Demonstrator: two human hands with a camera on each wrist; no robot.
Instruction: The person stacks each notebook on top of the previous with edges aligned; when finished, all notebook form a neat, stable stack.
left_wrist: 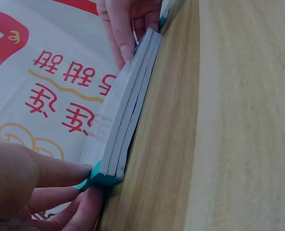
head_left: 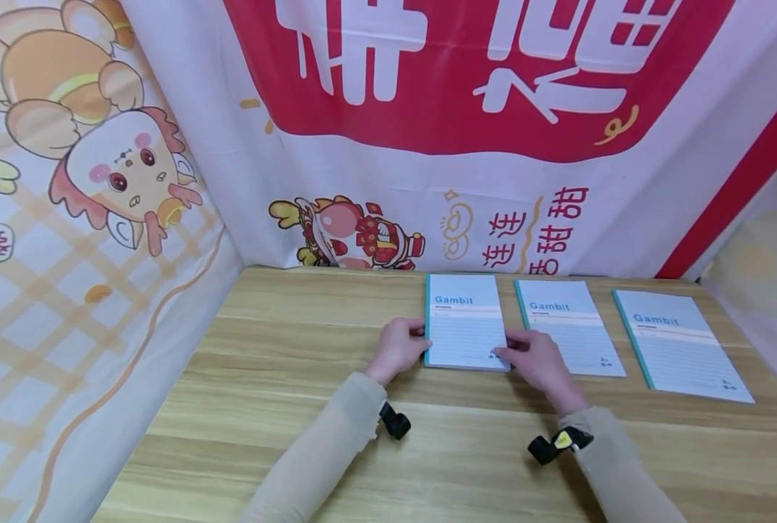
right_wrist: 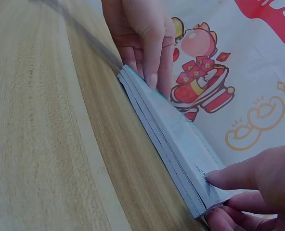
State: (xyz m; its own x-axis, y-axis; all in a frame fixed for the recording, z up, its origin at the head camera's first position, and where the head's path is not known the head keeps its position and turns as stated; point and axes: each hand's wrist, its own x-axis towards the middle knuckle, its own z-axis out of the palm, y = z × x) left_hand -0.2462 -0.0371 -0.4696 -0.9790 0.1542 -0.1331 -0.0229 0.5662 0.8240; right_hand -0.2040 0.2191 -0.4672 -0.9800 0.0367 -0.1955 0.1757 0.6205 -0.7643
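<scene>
A small stack of notebooks (head_left: 465,330) with teal spines and "Gambit" on the top cover lies at the table's back middle. The wrist views show about three layers of page edges (left_wrist: 130,110). My left hand (head_left: 398,350) holds the teal spine side near its front corner, thumb on top and fingers at the side and below. At the opposite edge my right hand (head_left: 539,362) pinches the front right corner, thumb (right_wrist: 229,177) on the cover and fingers underneath. The stack lies nearly flat; whether its right corner is slightly raised I cannot tell.
Right of the stack lie another Gambit notebook (head_left: 568,330) and, farther right, a third one (head_left: 682,345), both turned slightly. The wooden table (head_left: 454,450) meets a printed cloth backdrop (head_left: 375,167) at its back edge. A printed cloth (head_left: 120,305) also hangs on the left.
</scene>
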